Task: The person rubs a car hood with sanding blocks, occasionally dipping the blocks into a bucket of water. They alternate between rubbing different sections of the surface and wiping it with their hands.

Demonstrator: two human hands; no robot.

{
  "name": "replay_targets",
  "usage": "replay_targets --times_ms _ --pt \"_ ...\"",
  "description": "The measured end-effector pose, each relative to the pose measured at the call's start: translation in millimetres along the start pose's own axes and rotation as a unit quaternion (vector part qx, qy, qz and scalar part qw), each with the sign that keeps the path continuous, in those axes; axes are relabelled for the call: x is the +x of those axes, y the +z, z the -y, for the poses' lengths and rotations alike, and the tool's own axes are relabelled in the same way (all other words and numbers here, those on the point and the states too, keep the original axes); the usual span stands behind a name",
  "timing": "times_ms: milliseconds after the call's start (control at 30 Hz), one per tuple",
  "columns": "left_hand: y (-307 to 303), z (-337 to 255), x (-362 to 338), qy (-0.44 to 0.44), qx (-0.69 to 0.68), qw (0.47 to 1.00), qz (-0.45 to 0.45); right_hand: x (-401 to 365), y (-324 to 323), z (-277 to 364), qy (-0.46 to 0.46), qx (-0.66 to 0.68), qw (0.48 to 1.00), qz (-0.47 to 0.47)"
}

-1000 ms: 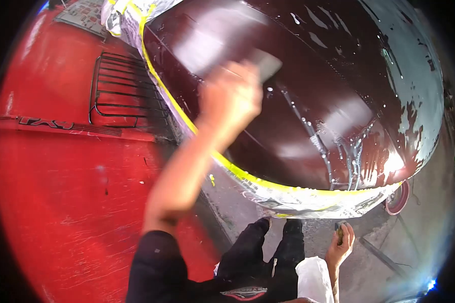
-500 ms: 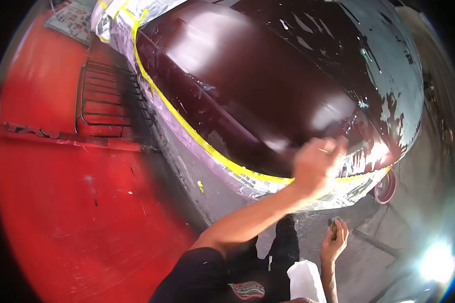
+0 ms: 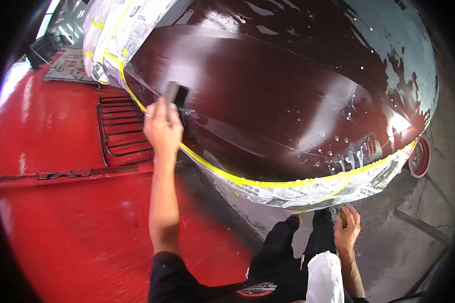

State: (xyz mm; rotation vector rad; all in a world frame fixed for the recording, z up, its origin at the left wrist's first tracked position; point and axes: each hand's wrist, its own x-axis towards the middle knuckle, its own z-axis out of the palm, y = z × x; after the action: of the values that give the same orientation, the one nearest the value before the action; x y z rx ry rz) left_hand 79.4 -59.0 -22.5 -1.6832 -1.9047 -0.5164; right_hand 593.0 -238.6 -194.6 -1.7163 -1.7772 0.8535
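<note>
**Left hand on the block, right hand off the panel**

We have the block (image 3: 176, 94) at the far left part of the maroon panel (image 3: 258, 91), just inside the yellow tape (image 3: 222, 175). Our left hand (image 3: 163, 129) grips its near end, fingers partly bent and only a little apart. That hold probably leaves the broad face free to lie along the curved surface; blur hides exactly how flat it sits and where the thumb presses. The arm reaches out nearly straight, likely because this part lies away from our body.

Our right hand (image 3: 348, 233) hangs low beside the panel's near edge, apart from it. Its fingers curl round a small yellowish lump (image 3: 343, 218), closed enough to keep it from dropping. We cannot tell what the lump is; holding it there seems to keep it handy and out of the left arm's way.

The tape follows the panel's edge, with newspaper (image 3: 288, 196) hanging outside it, presumably to shield what lies beneath. White drops and runs (image 3: 359, 157) gather near the right front edge, where the surface seems to slope down. A black rack (image 3: 124, 123) lies on the red surface (image 3: 76, 217) at our left, and a reddish tub (image 3: 420, 157) sits on the floor at our right.
</note>
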Motion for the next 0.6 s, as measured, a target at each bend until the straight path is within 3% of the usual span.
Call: replay_targets --times_ms 133,233,267,333,367,467,533,600 --pt "-19.1 -108.9 -38.8 0.125 0.010 0.992 0.012 4.1 0.0 -6.0 0.030 0.012 0.999 0.017" --pt "-22.4 -209.0 -84.1 0.119 -0.156 0.979 0.056 5.3 -3.6 -7.6 0.036 0.002 0.999 0.027" --pt "-17.6 -242.3 -97.4 0.135 -0.200 0.970 0.028 7.9 -6.1 -3.4 0.029 -0.002 0.999 0.030" --pt "-14.7 -288.4 -112.5 0.127 -0.290 0.945 0.078 15.0 -14.2 5.5 0.010 0.008 0.999 0.035" --pt "-12.4 -305.2 -109.6 0.089 -0.312 0.942 0.080 18.0 -20.4 10.6 0.018 0.000 0.999 0.045" --pt "-15.1 -319.7 -102.4 0.028 -0.326 0.939 0.103 25.9 -37.2 11.0 -0.005 0.005 0.999 0.043" --pt "-23.5 -309.9 -100.4 0.003 -0.368 0.916 0.163 33.3 -49.8 8.9 -0.015 -0.018 0.999 0.049" --pt "-32.4 -298.6 -109.1 -0.039 -0.426 0.893 0.139 40.5 -60.9 10.3 -0.016 -0.034 0.998 0.051"
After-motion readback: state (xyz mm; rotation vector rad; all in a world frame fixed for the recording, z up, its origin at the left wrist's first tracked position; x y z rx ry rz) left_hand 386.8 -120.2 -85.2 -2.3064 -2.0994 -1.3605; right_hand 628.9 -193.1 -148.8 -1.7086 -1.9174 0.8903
